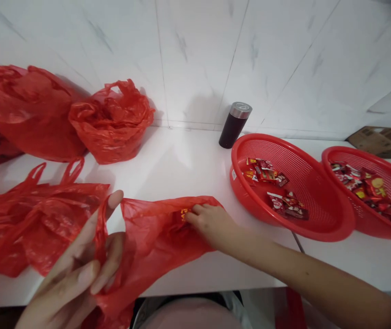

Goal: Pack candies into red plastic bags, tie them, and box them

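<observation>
My left hand pinches the edge of a thin red plastic bag at the lower left, with the fingers spread around the plastic. My right hand reaches in from the right and rests at the bag's far end. Its fingertips are on a small red snack packet with yellow lettering, which lies at the bag's mouth or inside it. I cannot tell which. The packet is mostly covered by the red plastic.
Two red mesh baskets holding several snack packets stand on the white counter at the right. A dark steel-capped flask stands by the marble-look wall. Red plastic bags are piled at the left, and flattened cardboard lies at the far right.
</observation>
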Tool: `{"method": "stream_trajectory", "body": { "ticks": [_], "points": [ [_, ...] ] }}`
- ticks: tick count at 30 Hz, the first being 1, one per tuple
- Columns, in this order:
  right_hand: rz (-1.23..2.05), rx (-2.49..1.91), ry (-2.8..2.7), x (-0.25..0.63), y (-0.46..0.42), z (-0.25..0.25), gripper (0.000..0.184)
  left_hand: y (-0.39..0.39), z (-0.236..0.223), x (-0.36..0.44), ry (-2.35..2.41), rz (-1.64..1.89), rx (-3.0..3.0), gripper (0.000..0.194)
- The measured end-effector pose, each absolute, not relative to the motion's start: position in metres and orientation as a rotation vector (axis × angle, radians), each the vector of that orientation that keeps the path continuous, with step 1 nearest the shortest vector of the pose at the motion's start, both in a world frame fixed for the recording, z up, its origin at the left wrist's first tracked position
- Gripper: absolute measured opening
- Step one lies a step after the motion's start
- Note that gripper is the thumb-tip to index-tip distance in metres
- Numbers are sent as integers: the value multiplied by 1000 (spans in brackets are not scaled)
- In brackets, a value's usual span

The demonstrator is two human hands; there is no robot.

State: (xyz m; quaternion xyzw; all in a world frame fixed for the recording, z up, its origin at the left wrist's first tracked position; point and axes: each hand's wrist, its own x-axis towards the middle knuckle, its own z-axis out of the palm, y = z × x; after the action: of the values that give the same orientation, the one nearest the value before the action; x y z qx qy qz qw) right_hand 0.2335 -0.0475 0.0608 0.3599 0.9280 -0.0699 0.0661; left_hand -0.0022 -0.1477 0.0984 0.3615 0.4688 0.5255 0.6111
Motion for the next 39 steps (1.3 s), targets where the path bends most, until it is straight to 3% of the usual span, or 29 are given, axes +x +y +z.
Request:
{"method": "stream_trajectory", "body": {
  "ticks": [3, 6, 13, 17, 22, 27, 34, 36, 39],
  "points": [
    [-198, 1267, 2780, 247, -37, 75, 15, -146, 97, -2, 1058, 1285, 740, 73],
    [-181, 1364, 2901, 251, -36, 87, 21, -142, 95, 4, 1029, 1302, 760, 75],
    [-529, 1002, 3171, 247, -29, 116, 7, -139, 100, 11, 1032, 1312, 719, 76],
    [-799, 1017, 3310, 266, -25, 143, 23, -139, 106, 9, 1159, 1320, 565, 76],
    [-740, 928, 3470, 269, -23, 149, 37, -137, 110, 16, 1161, 1332, 519, 76],
    [-650, 814, 3439, 261, -24, 139, 35, -137, 100, 20, 1187, 1321, 628, 75],
    [-897, 1214, 3476, 265, -26, 153, 28, -129, 91, 30, 1463, 1284, 976, 75],
    [-1092, 1549, 3435, 277, -28, 157, 25, -131, 94, 28, 1426, 1339, 919, 77],
    [-1447, 2067, 3201, 305, -30, 158, 26, -141, 99, 14, 1260, 1347, 888, 65]
  ]
}}
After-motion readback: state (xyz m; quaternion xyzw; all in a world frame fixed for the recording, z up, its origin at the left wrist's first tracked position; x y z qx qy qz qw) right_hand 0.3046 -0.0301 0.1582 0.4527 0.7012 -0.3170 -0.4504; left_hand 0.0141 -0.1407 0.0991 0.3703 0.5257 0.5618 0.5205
